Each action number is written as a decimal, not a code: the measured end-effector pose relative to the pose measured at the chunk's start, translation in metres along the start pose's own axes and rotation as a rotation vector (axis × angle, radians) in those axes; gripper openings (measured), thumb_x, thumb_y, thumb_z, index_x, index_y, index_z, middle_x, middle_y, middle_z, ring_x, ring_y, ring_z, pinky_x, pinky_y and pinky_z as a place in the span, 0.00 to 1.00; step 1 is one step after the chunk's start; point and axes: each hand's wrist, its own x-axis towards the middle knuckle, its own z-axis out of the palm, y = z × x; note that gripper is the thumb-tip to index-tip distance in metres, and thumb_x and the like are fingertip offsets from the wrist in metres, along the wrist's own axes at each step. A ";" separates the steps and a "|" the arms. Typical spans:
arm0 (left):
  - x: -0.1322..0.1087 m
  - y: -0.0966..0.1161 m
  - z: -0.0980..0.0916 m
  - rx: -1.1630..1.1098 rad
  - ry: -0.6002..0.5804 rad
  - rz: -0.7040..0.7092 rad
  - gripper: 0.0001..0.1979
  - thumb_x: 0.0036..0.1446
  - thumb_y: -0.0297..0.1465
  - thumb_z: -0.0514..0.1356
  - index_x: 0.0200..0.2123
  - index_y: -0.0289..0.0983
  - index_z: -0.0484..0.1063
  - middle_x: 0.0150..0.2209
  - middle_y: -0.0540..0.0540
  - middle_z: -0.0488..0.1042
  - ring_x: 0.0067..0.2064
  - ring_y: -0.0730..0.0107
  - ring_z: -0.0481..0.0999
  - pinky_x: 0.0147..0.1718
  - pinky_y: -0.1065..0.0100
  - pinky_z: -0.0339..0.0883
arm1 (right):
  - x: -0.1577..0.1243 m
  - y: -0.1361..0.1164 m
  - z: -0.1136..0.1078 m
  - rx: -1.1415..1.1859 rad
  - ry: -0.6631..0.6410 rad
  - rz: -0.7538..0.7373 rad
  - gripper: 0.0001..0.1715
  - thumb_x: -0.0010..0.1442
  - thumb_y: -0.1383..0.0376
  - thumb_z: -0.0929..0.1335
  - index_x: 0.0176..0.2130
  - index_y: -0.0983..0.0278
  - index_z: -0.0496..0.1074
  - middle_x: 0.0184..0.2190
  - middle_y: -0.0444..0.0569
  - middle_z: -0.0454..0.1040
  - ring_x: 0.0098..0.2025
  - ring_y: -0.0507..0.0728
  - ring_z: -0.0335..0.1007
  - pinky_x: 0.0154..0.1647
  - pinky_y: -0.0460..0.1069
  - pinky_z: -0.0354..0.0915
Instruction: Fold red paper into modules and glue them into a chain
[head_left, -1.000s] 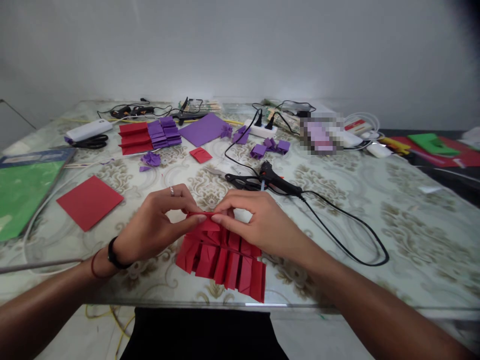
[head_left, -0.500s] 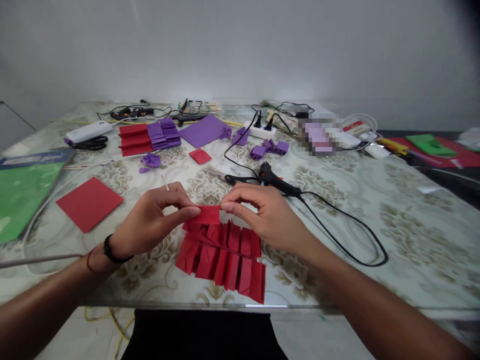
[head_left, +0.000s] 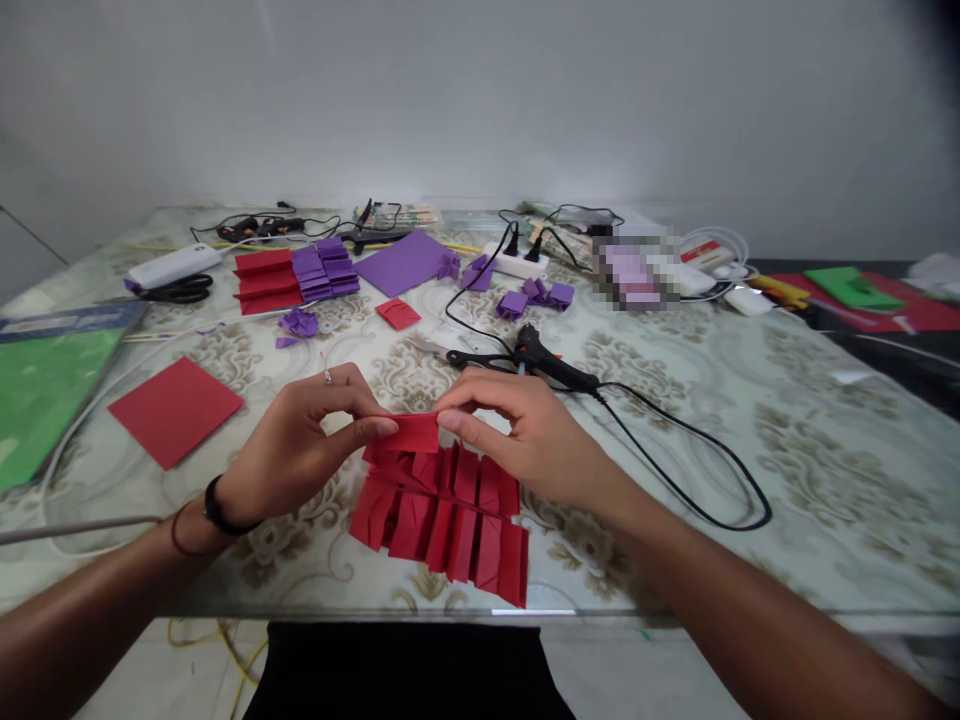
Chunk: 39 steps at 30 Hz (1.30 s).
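Between my two hands is a small folded piece of red paper point(head_left: 415, 432). My left hand point(head_left: 315, 425) pinches its left end between thumb and fingers. At its upper right corner, my right hand point(head_left: 517, 425) is closed in a pinch as well. Just below and partly behind the held piece lies a pleated red paper sheet point(head_left: 446, 535) with several upright folds, flat on the table. A flat red paper square point(head_left: 176, 412) rests left of my left hand. Beyond my right hand lie a black glue gun point(head_left: 551, 362) and scissors point(head_left: 472, 358).
A patterned tablecloth point(head_left: 660, 430) covers the table. Farther back are a pleated red and purple paper piece point(head_left: 268, 280), a purple sheet point(head_left: 405, 262), small purple folded pieces point(head_left: 517, 302) and a white power strip point(head_left: 517, 262). The glue gun's cable point(head_left: 720, 515) loops at right; green paper point(head_left: 45, 400) lies left.
Both hands keep their pinch on the red paper, with barely any movement. The whole view has shifted very slightly.
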 end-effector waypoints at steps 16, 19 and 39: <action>-0.004 0.005 0.005 0.074 -0.037 0.274 0.10 0.67 0.22 0.64 0.43 0.42 0.83 0.42 0.45 0.78 0.43 0.68 0.79 0.43 0.67 0.75 | 0.000 -0.004 0.006 0.106 -0.044 0.040 0.10 0.69 0.65 0.69 0.35 0.63 0.78 0.31 0.47 0.78 0.33 0.54 0.72 0.36 0.48 0.65; -0.003 0.007 0.005 0.103 -0.049 0.252 0.06 0.64 0.24 0.67 0.41 0.40 0.82 0.43 0.45 0.77 0.44 0.67 0.79 0.46 0.67 0.75 | 0.000 -0.004 0.007 0.098 -0.022 0.033 0.10 0.69 0.66 0.69 0.34 0.63 0.78 0.31 0.46 0.77 0.33 0.53 0.71 0.36 0.48 0.65; 0.002 -0.002 0.004 -0.012 -0.001 0.234 0.09 0.62 0.21 0.65 0.37 0.41 0.80 0.49 0.42 0.74 0.54 0.60 0.74 0.53 0.60 0.70 | -0.001 0.004 0.006 0.087 -0.012 -0.100 0.08 0.65 0.65 0.76 0.45 0.62 0.80 0.49 0.51 0.74 0.51 0.57 0.74 0.55 0.52 0.70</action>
